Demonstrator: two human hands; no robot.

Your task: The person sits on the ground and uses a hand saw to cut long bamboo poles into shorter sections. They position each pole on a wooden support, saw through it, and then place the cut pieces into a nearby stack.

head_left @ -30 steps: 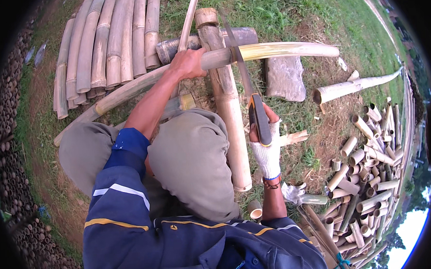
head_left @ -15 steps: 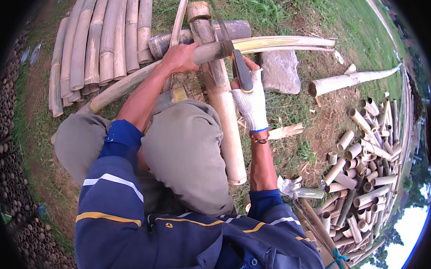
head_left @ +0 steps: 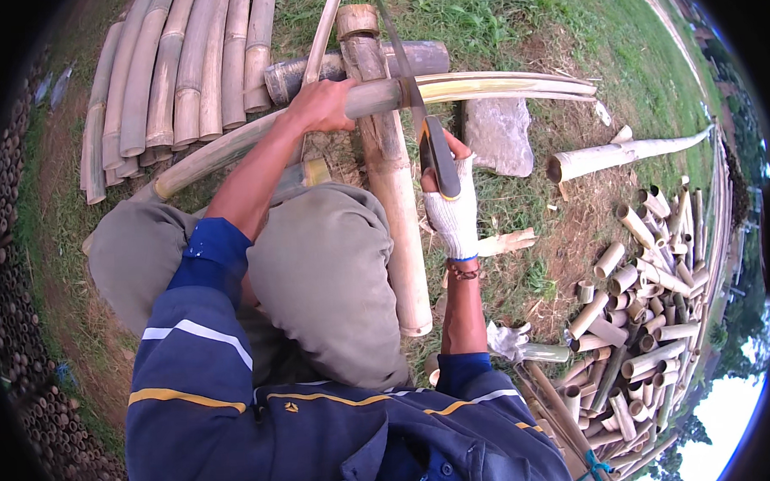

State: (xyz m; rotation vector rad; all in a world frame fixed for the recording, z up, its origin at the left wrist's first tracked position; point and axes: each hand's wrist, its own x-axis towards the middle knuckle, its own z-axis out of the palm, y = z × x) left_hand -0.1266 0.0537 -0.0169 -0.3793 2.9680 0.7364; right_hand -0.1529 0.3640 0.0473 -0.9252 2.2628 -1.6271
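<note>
My bare left hand (head_left: pixel 323 105) is wrapped round a long bamboo pole (head_left: pixel 371 98), which lies crosswise over a thicker bamboo log (head_left: pixel 389 164). Past the log, the pole's right part is split lengthwise and shows pale yellow inside. In a white fingerless glove, my right hand (head_left: pixel 451 200) grips the dark handle of a handsaw (head_left: pixel 437 158). The saw's long blade runs away from me across the pole, just right of the log. Another dark bamboo piece (head_left: pixel 417 58) lies under the log's far end.
A flat grey stone (head_left: pixel 498 135) sits under the split part. Several bamboo lengths (head_left: pixel 194 69) lie side by side at the far left. At right are a loose pole (head_left: pixel 619 152) and a heap of short cut pieces (head_left: pixel 650 307). A white glove (head_left: pixel 507 340) lies near my right elbow.
My right hand has drawn the saw back toward me, so its handle is now farther from the pole. The left hand stays on the pole.
</note>
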